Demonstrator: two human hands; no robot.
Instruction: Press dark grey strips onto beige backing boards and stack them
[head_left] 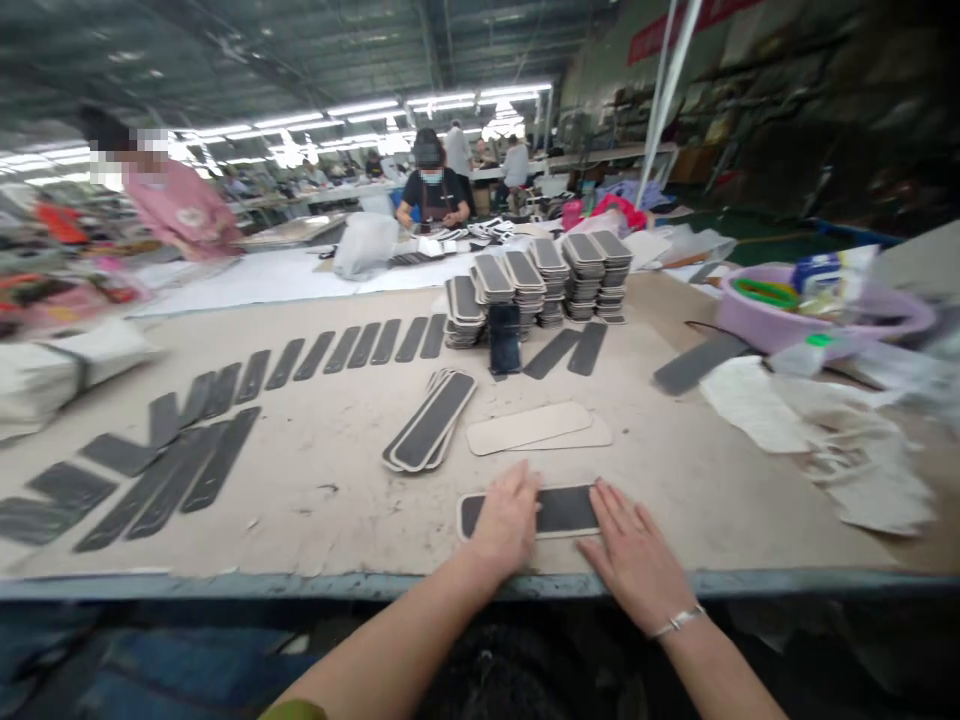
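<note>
A flat oblong piece (559, 510), beige with a dark grey pad on top, lies near the front edge of the worktable (337, 480). My left hand (508, 522) lies flat across its left part, fingers together. My right hand (634, 555) rests palm down at its right end, fingers spread and touching the piece; a silver bracelet is on that wrist. Just beyond lie two bare beige pieces (536, 428) and a small fanned pile of padded pieces (431, 420).
Loose dark strips (247, 400) lie in rows across the left and middle. Tall stacks of finished pieces (540, 280) stand at the back with a phone (505, 338). A lilac basin (817, 310) and crumpled paper (840, 440) sit right. Other people work at tables behind.
</note>
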